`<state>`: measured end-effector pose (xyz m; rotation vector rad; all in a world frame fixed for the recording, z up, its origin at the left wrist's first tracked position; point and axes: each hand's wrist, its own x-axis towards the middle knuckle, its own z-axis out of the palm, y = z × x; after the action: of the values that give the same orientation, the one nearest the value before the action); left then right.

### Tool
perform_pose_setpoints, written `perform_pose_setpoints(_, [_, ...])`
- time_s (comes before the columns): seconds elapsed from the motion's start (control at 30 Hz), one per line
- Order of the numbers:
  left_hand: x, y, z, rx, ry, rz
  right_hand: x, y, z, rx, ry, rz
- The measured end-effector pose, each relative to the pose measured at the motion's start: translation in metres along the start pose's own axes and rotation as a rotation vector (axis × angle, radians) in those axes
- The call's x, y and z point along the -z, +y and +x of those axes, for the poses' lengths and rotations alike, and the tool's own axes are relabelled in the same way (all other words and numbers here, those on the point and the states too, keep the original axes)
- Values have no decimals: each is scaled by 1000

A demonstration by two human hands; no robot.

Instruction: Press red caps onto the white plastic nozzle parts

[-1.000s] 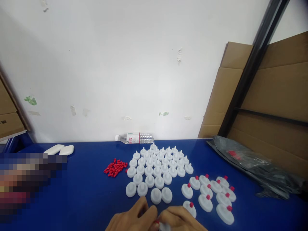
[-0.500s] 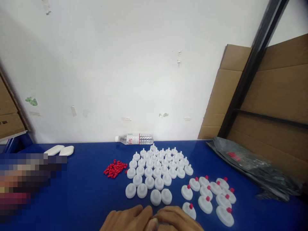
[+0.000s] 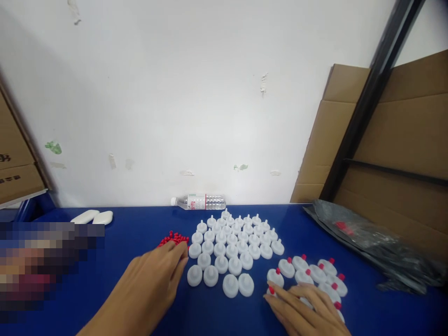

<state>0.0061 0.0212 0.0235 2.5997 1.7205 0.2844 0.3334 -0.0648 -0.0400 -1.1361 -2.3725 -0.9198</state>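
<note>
My left hand (image 3: 152, 275) reaches over the near edge of a pile of small red caps (image 3: 177, 237), its fingers bent down and their tips hidden. At the lower right, my right hand (image 3: 308, 308) has its fingers closed around a white round lid with a red cap (image 3: 271, 290), mostly covered by the fingers. Around that hand lie several more white lids topped with red caps, one of them a capped lid (image 3: 275, 278) just behind the fingertips. Several uncapped white lids (image 3: 230, 285), nozzles up, are grouped between the two hands and farther back.
Against the wall lies a clear plastic bottle (image 3: 199, 202). Two white oval pieces (image 3: 102, 218) sit at the back left. A dark plastic bag (image 3: 371, 247) covers the right side of the blue table (image 3: 122, 242). Cardboard (image 3: 402, 126) stands beyond a dark metal post (image 3: 367, 98).
My hands, together at the front edge before, have parted. The left went forward and left to the red caps, the right over to the capped lids. The view shifted slightly.
</note>
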Motion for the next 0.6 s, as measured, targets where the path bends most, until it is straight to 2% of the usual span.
perform_pose_setpoints(0.1, [7,-13,27,-43,51,-10,-5,5,6,30,48,-62])
perform_pose_setpoints(0.23, [7,-36,50,-126,26,-159,-7,3,8,-49,97,-149])
perform_pose_setpoints(0.37, [3,-50,51,-142,41,-217,-3,-6,12,-151,104,-110])
perform_pose_setpoints(0.6, [-18,-48,46,-240,-28,-188,-5,-23,40,-125,48,-119])
